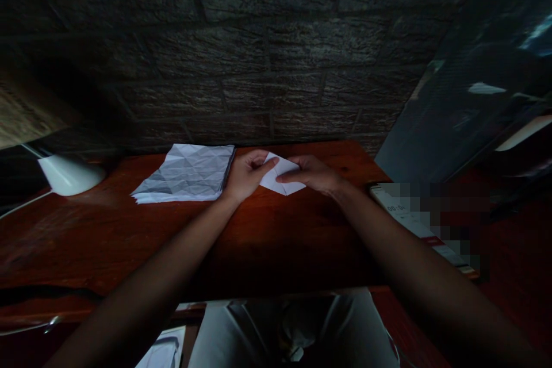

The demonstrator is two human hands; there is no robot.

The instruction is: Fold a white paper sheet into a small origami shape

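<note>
A small folded sheet of white paper [282, 187] is held between my two hands, just above the wooden table [276, 236]. My left hand [246, 175] grips its left corner, with the thumb lying on top of the paper. On the other side, my right hand [317, 173] pinches the right part, its thumb pressed on the paper's face near a crease. The fingers beneath the paper are partly hidden. Left of my left hand lies a stack of creased white paper sheets [190, 169].
A white lamp base [71, 174] stands at the table's left, under a tan shade [30, 109]. A stone-block wall [276, 69] rises behind the table. Near my right forearm lies a pale flat item [401, 207] with printed digits, partly blurred out. A dark cable [47, 293] runs along the front left.
</note>
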